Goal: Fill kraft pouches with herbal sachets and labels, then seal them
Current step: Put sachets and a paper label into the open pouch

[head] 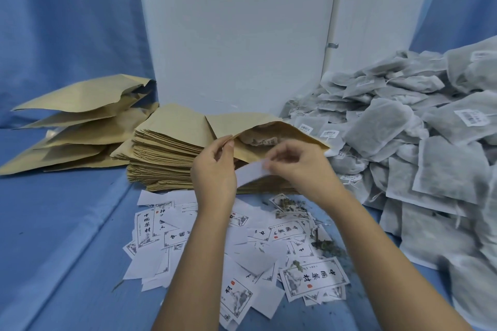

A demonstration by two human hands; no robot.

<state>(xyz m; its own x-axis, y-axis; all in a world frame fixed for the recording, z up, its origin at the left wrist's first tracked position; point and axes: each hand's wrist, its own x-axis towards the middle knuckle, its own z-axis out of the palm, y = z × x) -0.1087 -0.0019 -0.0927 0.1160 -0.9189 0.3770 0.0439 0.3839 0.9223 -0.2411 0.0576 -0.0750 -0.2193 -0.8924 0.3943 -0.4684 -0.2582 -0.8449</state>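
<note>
A kraft pouch [271,126] lies open-mouthed on top of a tall stack of flat kraft pouches [166,153] at centre. A sachet shows inside its mouth. My left hand [215,169] pinches the pouch's near lip and holds it up. My right hand [298,166] pinches a white label [251,173], blank side up, just in front of the pouch's mouth. Loose printed labels [312,279] lie scattered on the blue cloth below my arms. A big heap of grey herbal sachets [419,142] fills the right side.
Several filled kraft pouches [80,121] lie piled at the left. A white panel [236,35] stands behind the stack. Dried herb bits [325,244] lie among the labels. Blue cloth [67,223] covers the surface and backdrop.
</note>
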